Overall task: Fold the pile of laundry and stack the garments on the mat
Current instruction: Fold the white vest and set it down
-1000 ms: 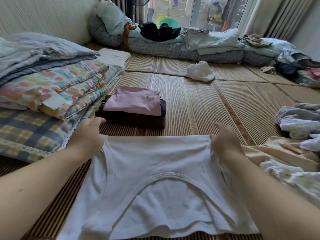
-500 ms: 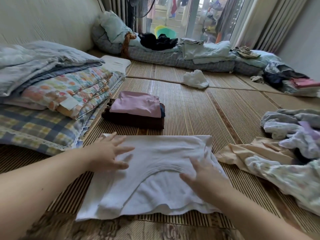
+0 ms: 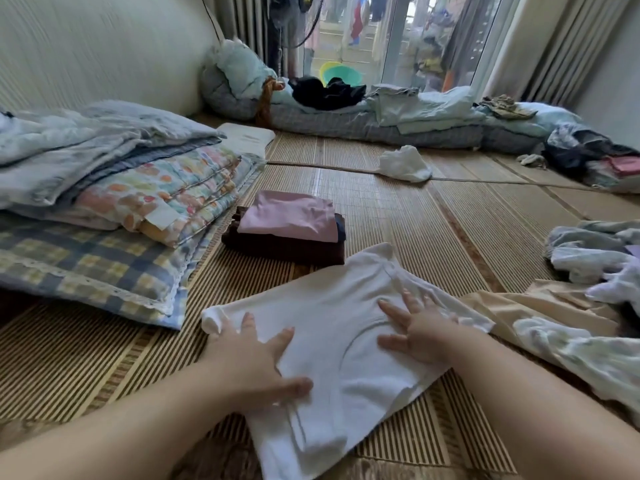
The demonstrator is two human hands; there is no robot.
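A second ago both hands pinched its far edge; now the left hand (image 3: 252, 362) and right hand (image 3: 422, 334) lie flat on the white top (image 3: 339, 306), fingers (image 3: 393, 311) spread, gripping nothing, smoothing the fold. The top lies askew on the ribbed straw mat (image 3: 398, 216), near the stack (image 3: 291, 226): soft cotton, roughly rectangular

White garment (image 3: 346, 323), pink fold (image 3: 291, 214) over dark maroon fold (image 3: 284, 249), blue-yellow plaid bedding (image 3: 86, 265), pastel floral quilt (image 3: 156, 192), tan striped mat (image 3: 398, 209), beige cloth (image 3: 554, 306).
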